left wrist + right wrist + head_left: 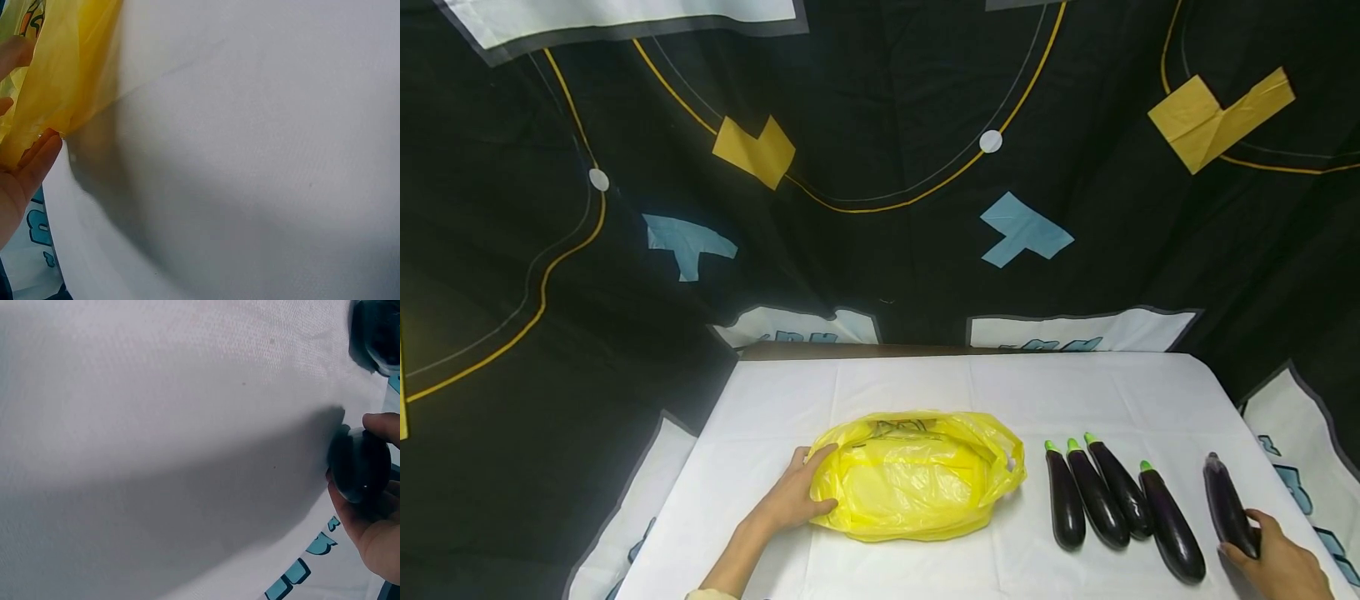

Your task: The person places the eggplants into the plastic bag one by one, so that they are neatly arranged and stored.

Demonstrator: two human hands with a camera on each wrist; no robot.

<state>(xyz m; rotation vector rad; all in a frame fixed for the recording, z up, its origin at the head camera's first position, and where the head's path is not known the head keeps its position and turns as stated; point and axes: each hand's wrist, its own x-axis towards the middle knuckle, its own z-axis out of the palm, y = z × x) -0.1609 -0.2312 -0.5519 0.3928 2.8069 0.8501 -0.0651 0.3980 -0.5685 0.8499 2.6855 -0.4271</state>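
A yellow plastic bag [917, 479] lies open-mouthed on the white table, and what it holds cannot be made out. My left hand [797, 492] grips the bag's left side, one finger at the upper edge and the thumb lower down. In the left wrist view, the fingers meet the thin yellow plastic [69, 69]. At the far right, my right hand [1277, 558] holds a dark purple eggplant [1225, 500] by its rounded near end, the other end pointing away. The right wrist view shows thumb and fingers around the glossy eggplant [359, 465].
Several eggplants with green stem ends [1097, 496] lie side by side between the bag and my right hand. A white cloth covers the table [880, 383]. Behind it hangs a black curtain [865, 275] with yellow and blue shapes.
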